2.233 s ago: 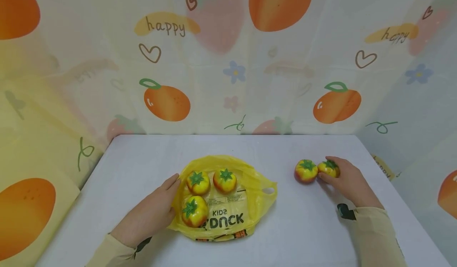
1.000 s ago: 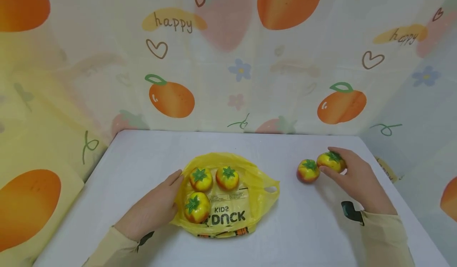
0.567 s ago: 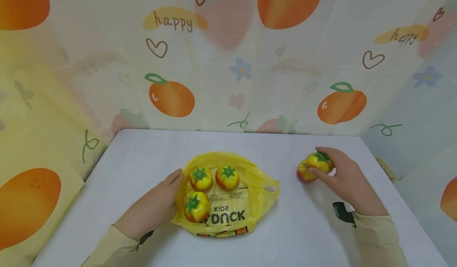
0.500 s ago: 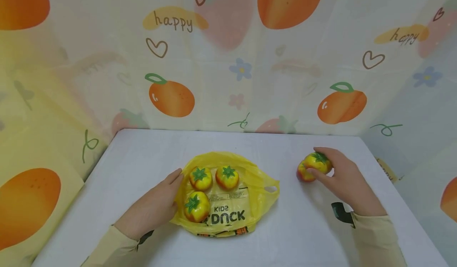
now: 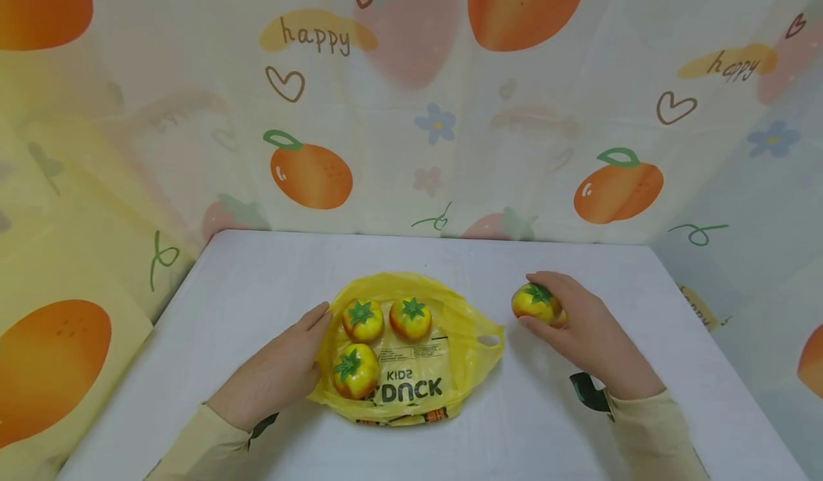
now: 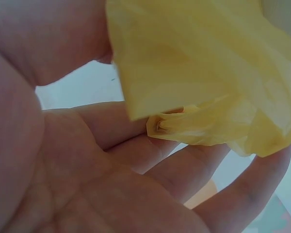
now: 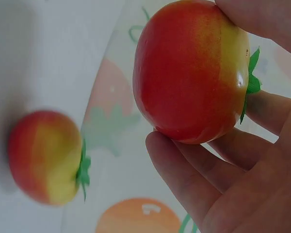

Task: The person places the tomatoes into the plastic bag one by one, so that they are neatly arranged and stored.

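Observation:
My right hand [image 5: 579,327] grips a toy fruit [image 5: 534,304], yellow above and red below, with a green star-shaped leaf cap. In the right wrist view, the thumb and fingers hold this fruit by its sides. A second toy fruit [image 7: 46,158] is on the table beside it; in the head view it is mostly hidden behind the held one. A yellow plastic bag [image 5: 463,374] lies spread out, with three similar fruits [image 5: 356,372] on it. My left hand [image 5: 283,367] rests against the bag's left edge, and its spread fingers [image 6: 184,170] touch the thin plastic.
The white table [image 5: 501,431] carries everything. Behind it hangs a fruit-print cloth [image 5: 386,145], which also covers both sides. The bag's handle loop [image 5: 490,341] points right, towards the right hand.
My right hand has picked up the right-hand fruit of the loose pair and moved it left, across the other one. My left hand stays at the bag's edge. The head view has shifted slightly.

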### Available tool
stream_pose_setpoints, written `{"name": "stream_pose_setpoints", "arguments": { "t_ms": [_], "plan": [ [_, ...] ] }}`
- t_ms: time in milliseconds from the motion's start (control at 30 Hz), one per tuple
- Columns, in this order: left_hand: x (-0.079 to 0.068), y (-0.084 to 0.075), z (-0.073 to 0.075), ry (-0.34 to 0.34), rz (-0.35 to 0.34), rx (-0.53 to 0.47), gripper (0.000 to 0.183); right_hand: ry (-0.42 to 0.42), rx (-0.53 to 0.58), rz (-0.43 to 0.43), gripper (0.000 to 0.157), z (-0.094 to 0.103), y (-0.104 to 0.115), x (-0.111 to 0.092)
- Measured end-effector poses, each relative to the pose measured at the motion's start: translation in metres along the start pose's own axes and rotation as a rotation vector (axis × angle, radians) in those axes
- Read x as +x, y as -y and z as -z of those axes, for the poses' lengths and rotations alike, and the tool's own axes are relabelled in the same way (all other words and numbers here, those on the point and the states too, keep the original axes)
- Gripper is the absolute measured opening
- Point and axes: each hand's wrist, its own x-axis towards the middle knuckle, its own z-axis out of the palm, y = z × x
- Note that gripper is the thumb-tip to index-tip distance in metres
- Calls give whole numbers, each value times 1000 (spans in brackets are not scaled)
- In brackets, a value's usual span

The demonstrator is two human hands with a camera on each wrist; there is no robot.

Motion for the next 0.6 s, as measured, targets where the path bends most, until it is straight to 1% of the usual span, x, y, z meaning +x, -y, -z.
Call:
{"name": "stream_pose_setpoints", "arguments": {
  "t_ms": [167,433,600],
  "plan": [
    [0,-2,1,-3,-7,1,67,13,-10,82,63,-14,13,1],
    [1,-5,1,13,-6,-10,68,77,-14,115,64,-31,42,0],
    [0,-3,1,9,0,-10,70,98,-2,133,64,-40,62,4]
  ]
}}
